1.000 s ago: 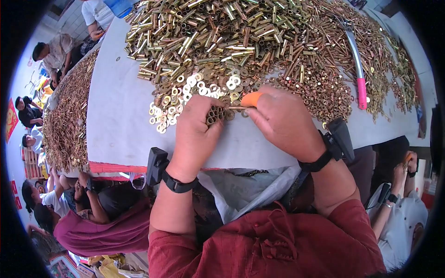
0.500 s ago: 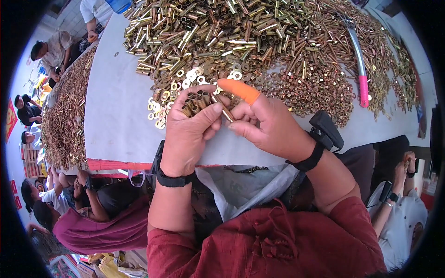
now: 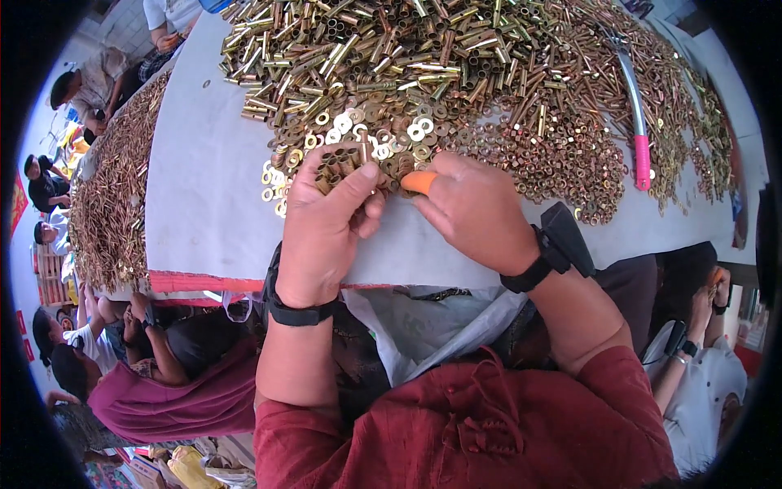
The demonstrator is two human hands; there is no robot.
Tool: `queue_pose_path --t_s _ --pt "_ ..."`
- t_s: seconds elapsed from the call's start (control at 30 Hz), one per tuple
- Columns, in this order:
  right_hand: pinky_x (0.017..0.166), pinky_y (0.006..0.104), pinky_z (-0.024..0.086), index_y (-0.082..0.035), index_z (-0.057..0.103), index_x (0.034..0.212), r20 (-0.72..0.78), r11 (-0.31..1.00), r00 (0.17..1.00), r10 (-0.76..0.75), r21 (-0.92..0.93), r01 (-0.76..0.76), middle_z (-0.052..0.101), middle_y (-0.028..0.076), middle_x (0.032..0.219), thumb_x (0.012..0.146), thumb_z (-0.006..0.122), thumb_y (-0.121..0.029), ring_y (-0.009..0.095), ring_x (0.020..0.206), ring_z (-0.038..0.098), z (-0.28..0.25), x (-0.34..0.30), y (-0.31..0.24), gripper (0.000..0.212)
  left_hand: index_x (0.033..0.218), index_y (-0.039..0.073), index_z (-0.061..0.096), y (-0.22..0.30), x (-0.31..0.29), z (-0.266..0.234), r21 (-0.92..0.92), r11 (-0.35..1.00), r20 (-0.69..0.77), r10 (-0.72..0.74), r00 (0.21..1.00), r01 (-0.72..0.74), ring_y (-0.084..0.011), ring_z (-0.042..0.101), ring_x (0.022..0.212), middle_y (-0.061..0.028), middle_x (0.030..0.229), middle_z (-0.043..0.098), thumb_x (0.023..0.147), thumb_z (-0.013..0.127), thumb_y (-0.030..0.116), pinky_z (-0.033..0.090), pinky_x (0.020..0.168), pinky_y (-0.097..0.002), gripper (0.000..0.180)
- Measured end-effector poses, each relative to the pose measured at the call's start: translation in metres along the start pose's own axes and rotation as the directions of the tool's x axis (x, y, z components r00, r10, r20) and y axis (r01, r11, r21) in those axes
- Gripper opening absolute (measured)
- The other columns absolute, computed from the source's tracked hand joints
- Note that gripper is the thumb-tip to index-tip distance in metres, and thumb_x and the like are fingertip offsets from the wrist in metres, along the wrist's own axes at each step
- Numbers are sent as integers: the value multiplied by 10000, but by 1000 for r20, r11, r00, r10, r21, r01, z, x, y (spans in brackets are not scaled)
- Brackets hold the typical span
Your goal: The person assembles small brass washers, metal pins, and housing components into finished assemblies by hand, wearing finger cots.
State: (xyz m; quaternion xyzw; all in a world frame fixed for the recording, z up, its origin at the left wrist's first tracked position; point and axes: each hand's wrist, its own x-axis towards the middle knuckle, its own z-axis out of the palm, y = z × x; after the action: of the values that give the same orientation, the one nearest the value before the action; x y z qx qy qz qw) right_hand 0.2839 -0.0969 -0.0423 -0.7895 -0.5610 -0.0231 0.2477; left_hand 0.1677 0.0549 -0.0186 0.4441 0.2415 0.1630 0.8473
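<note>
My left hand (image 3: 326, 212) is closed around a bundle of brass-coloured metal sleeves (image 3: 332, 178), their open ends facing up and away from me. One slim piece (image 3: 366, 150) sticks up beside the thumb. Just right of it, my right hand (image 3: 481, 210) reaches down to the loose washers (image 3: 407, 155), fingers bent together. An orange finger cot (image 3: 419, 182) covers one of its fingers. Whatever its fingertips pinch is hidden behind the hand. Behind both hands lies a large heap of sleeves (image 3: 391, 49).
Small nuts (image 3: 562, 167) spread to the right, with thin bolts (image 3: 562, 41) behind. A pink-handled metal tool (image 3: 642, 163) lies among them on the pale table (image 3: 195, 187). A plastic bag (image 3: 423, 326) hangs at my lap. Other people sit left and right.
My right hand has left the bundle of sleeves, turned over and shifted right onto the washers. The piece between my hands now stands upright at the left hand.
</note>
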Motion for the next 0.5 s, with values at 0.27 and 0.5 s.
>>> queue_pose_path --t_s 0.27,0.5 --pt "611 425 499 -64 670 825 -215 989 973 89 139 -60 605 112 799 835 694 -188 317 726 629 3 3 14 126 1086 46 577 -6 -1 0 285 958 -19 2 1000 4 -69 523 596 -20 814 637 921 663 61 366 473 -193 186" --pt "672 410 510 -63 710 945 -194 910 940 282 363 -199 661 142 859 852 688 -153 341 778 646 -19 2 19 131 1030 30 602 -14 -2 0 650 735 131 141 981 -192 -63 529 680 0 825 618 895 681 56 438 605 -221 159"
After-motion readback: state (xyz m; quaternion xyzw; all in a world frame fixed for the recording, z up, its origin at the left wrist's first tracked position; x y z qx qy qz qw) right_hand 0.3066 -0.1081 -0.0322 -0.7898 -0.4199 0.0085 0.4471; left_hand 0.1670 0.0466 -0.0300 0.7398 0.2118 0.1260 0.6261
